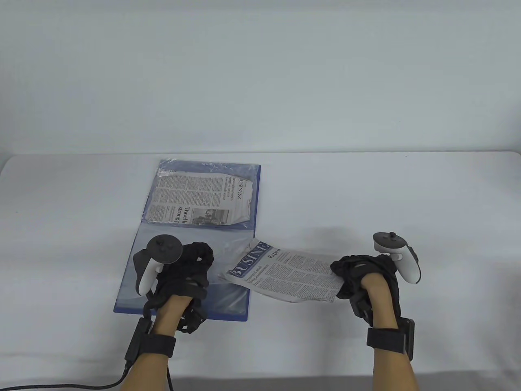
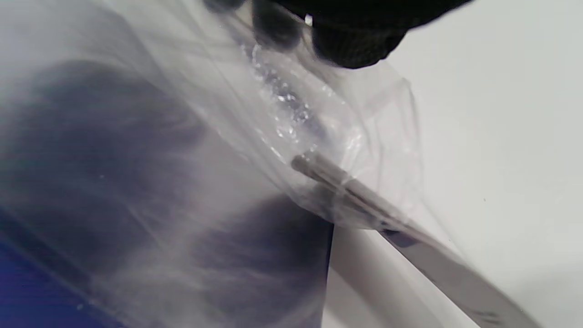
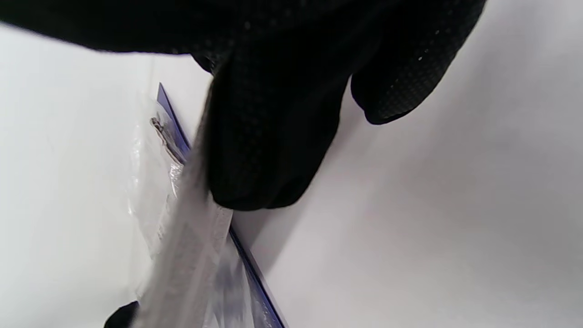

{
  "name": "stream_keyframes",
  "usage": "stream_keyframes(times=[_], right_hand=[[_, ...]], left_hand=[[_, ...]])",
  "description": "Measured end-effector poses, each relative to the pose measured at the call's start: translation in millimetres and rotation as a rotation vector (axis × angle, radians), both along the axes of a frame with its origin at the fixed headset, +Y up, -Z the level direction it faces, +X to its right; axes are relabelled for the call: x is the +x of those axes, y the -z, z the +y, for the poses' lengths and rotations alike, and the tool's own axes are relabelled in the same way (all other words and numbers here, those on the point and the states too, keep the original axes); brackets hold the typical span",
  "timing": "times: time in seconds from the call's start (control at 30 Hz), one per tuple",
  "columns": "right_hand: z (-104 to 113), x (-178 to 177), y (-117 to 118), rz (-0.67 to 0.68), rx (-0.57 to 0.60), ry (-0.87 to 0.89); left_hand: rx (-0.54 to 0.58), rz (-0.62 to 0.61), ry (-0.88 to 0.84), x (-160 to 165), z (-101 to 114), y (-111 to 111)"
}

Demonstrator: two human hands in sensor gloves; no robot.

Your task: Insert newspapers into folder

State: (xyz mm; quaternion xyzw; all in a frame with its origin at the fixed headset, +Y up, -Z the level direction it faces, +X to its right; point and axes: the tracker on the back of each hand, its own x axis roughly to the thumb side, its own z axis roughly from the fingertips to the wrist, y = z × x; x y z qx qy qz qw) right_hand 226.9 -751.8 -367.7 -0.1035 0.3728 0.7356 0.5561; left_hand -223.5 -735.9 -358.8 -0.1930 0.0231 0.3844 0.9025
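Folded newspaper sheet half inside the open blue plastic folder

My right hand [image 1: 358,273] pinches the folded printed newspaper sheet [image 1: 285,273], its far end inside the clear sleeve [image 2: 319,136] that my left hand [image 1: 183,269] grips on the blue folder [image 1: 130,293]; another newspaper [image 1: 203,199] fills the far pocket.

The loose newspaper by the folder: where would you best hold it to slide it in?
Probably at its right end, coming from the right, as the right hand does. The newspaper lies flat with its left end pointing into the folder pocket that the left hand holds open.
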Motion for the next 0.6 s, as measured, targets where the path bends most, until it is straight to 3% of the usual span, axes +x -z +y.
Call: stream_keyframes(times=[0.2, 0.33, 0.43, 0.6], right_hand=[[-10, -15, 5, 0.018, 0.034, 0.035], [-13, -30, 10, -0.062, 0.167, 0.058], [-16, -45, 15, -0.050, 0.216, 0.032], [-22, -71, 28, 0.053, 0.159, -0.025]], left_hand=[[-0.006, -0.111, 0.036, 9, 3, 0], [-0.030, -0.146, 0.084, 15, 1, 1], [-0.050, -0.161, 0.106, 17, -2, 1], [-0.055, -0.175, 0.137, 20, -5, -2]])
